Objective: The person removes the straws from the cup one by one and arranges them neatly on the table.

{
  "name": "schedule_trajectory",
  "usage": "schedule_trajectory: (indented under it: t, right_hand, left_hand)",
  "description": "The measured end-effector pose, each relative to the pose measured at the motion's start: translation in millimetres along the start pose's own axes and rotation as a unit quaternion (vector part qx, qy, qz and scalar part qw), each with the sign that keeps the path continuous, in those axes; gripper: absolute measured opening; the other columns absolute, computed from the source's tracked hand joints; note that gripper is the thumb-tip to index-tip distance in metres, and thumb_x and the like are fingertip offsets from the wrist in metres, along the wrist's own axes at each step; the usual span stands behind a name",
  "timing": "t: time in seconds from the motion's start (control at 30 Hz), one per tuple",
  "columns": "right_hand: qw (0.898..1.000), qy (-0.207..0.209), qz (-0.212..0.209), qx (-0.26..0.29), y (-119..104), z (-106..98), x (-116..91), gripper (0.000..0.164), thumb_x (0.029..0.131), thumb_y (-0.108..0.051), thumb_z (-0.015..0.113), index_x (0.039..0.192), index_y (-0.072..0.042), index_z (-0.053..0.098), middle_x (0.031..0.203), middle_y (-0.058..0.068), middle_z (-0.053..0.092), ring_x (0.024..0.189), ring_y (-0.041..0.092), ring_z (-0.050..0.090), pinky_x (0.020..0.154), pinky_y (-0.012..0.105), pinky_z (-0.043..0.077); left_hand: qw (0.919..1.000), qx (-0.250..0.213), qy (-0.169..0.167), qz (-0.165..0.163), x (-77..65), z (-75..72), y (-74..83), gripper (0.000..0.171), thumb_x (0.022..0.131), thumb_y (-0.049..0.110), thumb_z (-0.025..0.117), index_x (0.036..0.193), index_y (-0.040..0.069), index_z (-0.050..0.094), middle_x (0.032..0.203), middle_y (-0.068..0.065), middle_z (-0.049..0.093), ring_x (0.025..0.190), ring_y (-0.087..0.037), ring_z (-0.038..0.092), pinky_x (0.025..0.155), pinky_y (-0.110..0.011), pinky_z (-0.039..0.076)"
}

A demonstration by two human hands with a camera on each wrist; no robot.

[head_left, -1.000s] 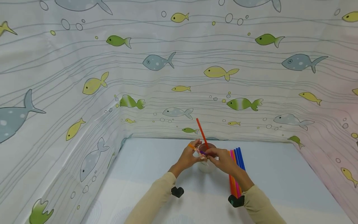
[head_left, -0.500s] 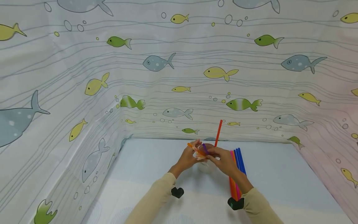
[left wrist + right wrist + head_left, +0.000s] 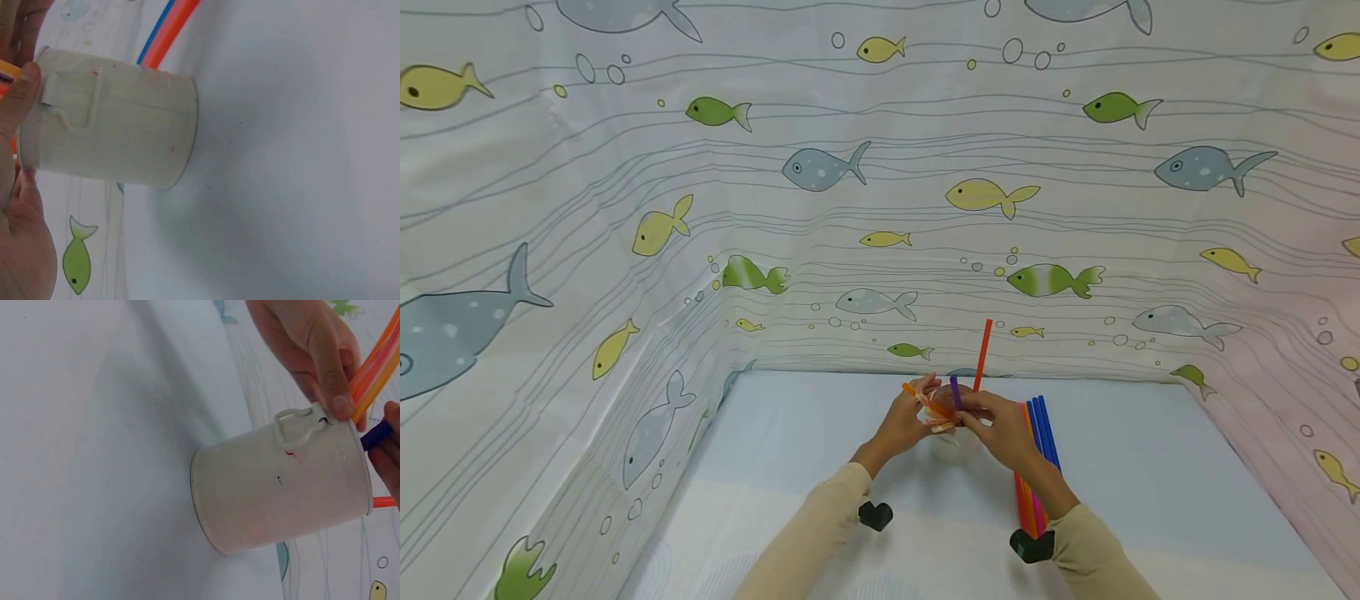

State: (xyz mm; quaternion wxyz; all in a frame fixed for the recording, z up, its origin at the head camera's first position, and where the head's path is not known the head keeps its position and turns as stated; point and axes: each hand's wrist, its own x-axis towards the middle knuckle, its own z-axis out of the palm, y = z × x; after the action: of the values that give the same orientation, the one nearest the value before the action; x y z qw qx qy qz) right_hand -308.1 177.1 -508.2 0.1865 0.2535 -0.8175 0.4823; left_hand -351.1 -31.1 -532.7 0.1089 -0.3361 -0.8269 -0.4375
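A white metal pail [image 3: 275, 481] with a small side handle stands upright on the table. My left hand [image 3: 901, 423] grips its rim, thumb [image 3: 22, 94] at the rim beside the handle and fingers on the far side. Orange and pink straws [image 3: 375, 369] lean out of the pail next to that thumb. My right hand [image 3: 1000, 425] pinches a purple straw [image 3: 956, 392] at the pail's mouth, its lower end hidden behind the rim. Toward the back, a red straw [image 3: 982, 357] sticks up from the pail.
To the right of the pail, partly under the right forearm, several blue straws [image 3: 1043, 421] lie alongside orange, pink and red straws [image 3: 1024, 500]. A fish-printed cloth [image 3: 880, 267] walls the table's back and sides.
The purple straw has swung from lying nearly flat to upright in my right hand. The red straw has tipped from leaning left to leaning right. My left hand has stayed at the pail.
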Motion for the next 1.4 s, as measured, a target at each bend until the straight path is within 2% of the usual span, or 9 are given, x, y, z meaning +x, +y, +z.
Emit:
schedule_trajectory:
  t: [0.23, 0.47, 0.7, 0.9, 1.07, 1.2, 1.4]
  right_hand:
    - [0.999, 0.024, -0.032, 0.018, -4, -5, 6, 0.022, 0.084, 0.000, 0.074, 0.106, -0.004, 0.071, 0.101, 0.001, 0.071, 0.095, 0.018, 0.069, 0.078, 0.030, 0.059]
    - [0.997, 0.052, -0.057, 0.017, -56, -28, 19, 0.021, 0.080, 0.014, 0.071, 0.100, 0.007, 0.069, 0.095, 0.017, 0.070, 0.090, 0.032, 0.069, 0.077, 0.040, 0.058]
    - [0.995, 0.064, -0.064, 0.038, -69, -48, 30, 0.020, 0.082, 0.014, 0.070, 0.101, 0.009, 0.068, 0.098, 0.022, 0.070, 0.093, 0.034, 0.069, 0.082, 0.027, 0.056]
    - [0.993, 0.082, -0.048, 0.065, -81, -67, 39, 0.020, 0.086, 0.012, 0.066, 0.106, 0.010, 0.067, 0.103, 0.024, 0.069, 0.097, 0.037, 0.067, 0.083, 0.024, 0.055]
    - [0.992, 0.105, -0.052, 0.045, -86, -83, 41, 0.022, 0.087, 0.010, 0.067, 0.109, 0.008, 0.066, 0.104, 0.021, 0.069, 0.098, 0.031, 0.068, 0.084, 0.022, 0.055]
    - [0.991, 0.123, -0.052, 0.022, -85, -96, 41, 0.023, 0.085, 0.011, 0.068, 0.108, 0.009, 0.067, 0.102, 0.022, 0.069, 0.095, 0.020, 0.069, 0.084, 0.020, 0.054]
    - [0.989, 0.149, -0.013, -0.009, -66, -110, 34, 0.024, 0.085, 0.009, 0.070, 0.109, 0.010, 0.067, 0.102, 0.025, 0.068, 0.092, 0.008, 0.067, 0.083, 0.013, 0.052]
  left_hand:
    - [0.9997, -0.023, 0.001, 0.006, 1.4, -0.5, -0.6, 0.084, 0.079, 0.017, 0.080, 0.148, 0.000, 0.035, 0.138, -0.017, 0.051, 0.128, -0.025, 0.050, 0.106, -0.032, 0.042]
    - [0.9983, -0.059, -0.007, 0.000, 1.7, -1.0, -1.0, 0.085, 0.079, 0.009, 0.080, 0.148, -0.002, 0.032, 0.139, -0.018, 0.050, 0.129, -0.027, 0.050, 0.106, -0.032, 0.041]
    - [0.9985, -0.055, -0.003, 0.002, 0.8, -0.2, -2.5, 0.086, 0.078, 0.011, 0.080, 0.148, -0.002, 0.032, 0.139, -0.017, 0.051, 0.129, -0.027, 0.050, 0.106, -0.033, 0.041]
    - [0.9992, -0.040, -0.004, -0.002, 0.5, 0.2, -2.9, 0.086, 0.078, 0.016, 0.081, 0.148, 0.001, 0.034, 0.139, -0.016, 0.051, 0.129, -0.026, 0.050, 0.105, -0.033, 0.042]
    - [0.9984, -0.057, -0.006, -0.001, -0.9, 1.0, -5.0, 0.088, 0.077, 0.014, 0.081, 0.148, 0.000, 0.033, 0.140, -0.013, 0.050, 0.130, -0.025, 0.049, 0.106, -0.032, 0.041]
    - [0.9977, -0.067, -0.006, -0.008, -2.3, 0.4, -3.7, 0.089, 0.076, 0.012, 0.081, 0.149, 0.001, 0.032, 0.141, -0.012, 0.050, 0.131, -0.023, 0.049, 0.106, -0.032, 0.040]
    - [0.9976, -0.067, -0.007, -0.015, -2.6, -0.9, -0.3, 0.088, 0.077, 0.014, 0.081, 0.149, 0.001, 0.032, 0.141, -0.011, 0.050, 0.130, -0.023, 0.049, 0.106, -0.033, 0.041]
